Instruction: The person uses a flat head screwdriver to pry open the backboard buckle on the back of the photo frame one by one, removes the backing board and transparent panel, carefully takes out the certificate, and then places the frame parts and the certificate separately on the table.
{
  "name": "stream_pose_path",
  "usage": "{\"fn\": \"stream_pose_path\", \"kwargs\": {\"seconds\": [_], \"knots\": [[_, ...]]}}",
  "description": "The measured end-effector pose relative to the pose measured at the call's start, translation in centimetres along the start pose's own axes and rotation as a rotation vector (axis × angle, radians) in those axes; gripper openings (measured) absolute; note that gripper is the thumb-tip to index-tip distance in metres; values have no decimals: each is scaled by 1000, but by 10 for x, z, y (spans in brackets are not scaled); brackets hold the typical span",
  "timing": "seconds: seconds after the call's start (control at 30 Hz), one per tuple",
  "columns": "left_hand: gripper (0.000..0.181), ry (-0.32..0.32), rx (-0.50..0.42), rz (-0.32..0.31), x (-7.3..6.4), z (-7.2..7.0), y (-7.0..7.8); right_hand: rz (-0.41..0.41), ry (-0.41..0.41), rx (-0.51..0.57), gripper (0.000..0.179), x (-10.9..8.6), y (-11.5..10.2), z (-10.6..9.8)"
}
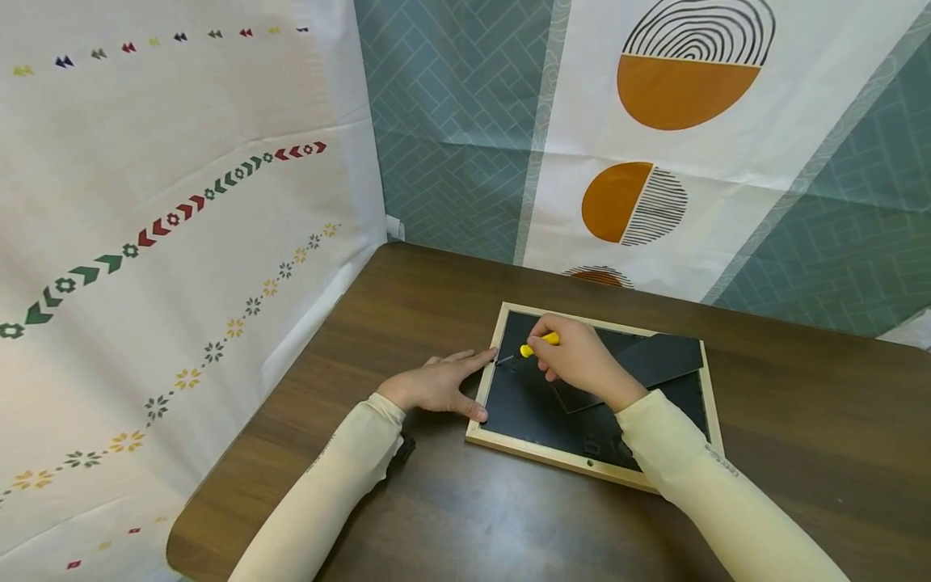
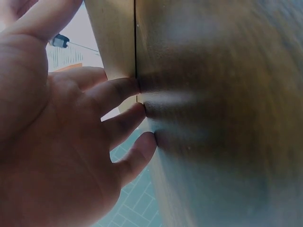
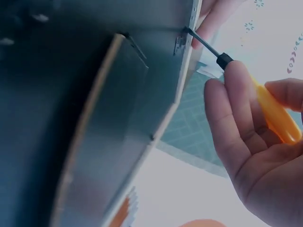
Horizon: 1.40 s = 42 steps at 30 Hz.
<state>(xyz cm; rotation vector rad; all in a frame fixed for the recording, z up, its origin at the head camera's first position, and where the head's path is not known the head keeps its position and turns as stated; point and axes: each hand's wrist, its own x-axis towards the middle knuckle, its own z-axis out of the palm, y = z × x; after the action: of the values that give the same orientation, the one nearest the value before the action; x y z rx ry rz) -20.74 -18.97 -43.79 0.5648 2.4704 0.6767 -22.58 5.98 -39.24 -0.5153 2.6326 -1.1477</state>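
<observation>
A picture frame (image 1: 538, 453) with a light wooden border lies face down on the table, its black backing board (image 1: 524, 412) upward. A black easel flap (image 1: 658, 360) slants across the backing. My right hand (image 1: 579, 356) grips a screwdriver by its yellow handle (image 3: 274, 111). In the right wrist view, the screwdriver's tip meets the frame's inner edge, close to a small metal piece (image 3: 178, 45). My left hand (image 1: 444, 383) has its fingers spread, with index finger and thumb against the left border. The left wrist view shows the other fingertips (image 2: 147, 142) touching the tabletop.
The brown wooden table (image 1: 407, 323) extends around the frame, with a rounded corner at near left. Patterned cloths hang behind it: a white one (image 1: 182, 267) at left, a teal and white one (image 1: 451, 162) at the back.
</observation>
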Motion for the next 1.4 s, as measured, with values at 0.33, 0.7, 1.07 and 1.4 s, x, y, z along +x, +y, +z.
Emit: {"fn": "stream_pose_path", "kwargs": {"seconds": [0.33, 0.7, 1.07, 1.4], "knots": [[107, -7, -10, 10, 0, -1, 0, -139, 10, -221, 11, 11, -21, 1], [106, -4, -12, 14, -2, -2, -2, -143, -44, -300, 15, 21, -42, 3], [107, -6, -13, 39, -1, -2, 0, -169, -26, -352, 18, 30, -50, 6], [109, -7, -1, 26, 0, -2, 0, -156, -51, -379, 22, 39, -60, 11]]}}
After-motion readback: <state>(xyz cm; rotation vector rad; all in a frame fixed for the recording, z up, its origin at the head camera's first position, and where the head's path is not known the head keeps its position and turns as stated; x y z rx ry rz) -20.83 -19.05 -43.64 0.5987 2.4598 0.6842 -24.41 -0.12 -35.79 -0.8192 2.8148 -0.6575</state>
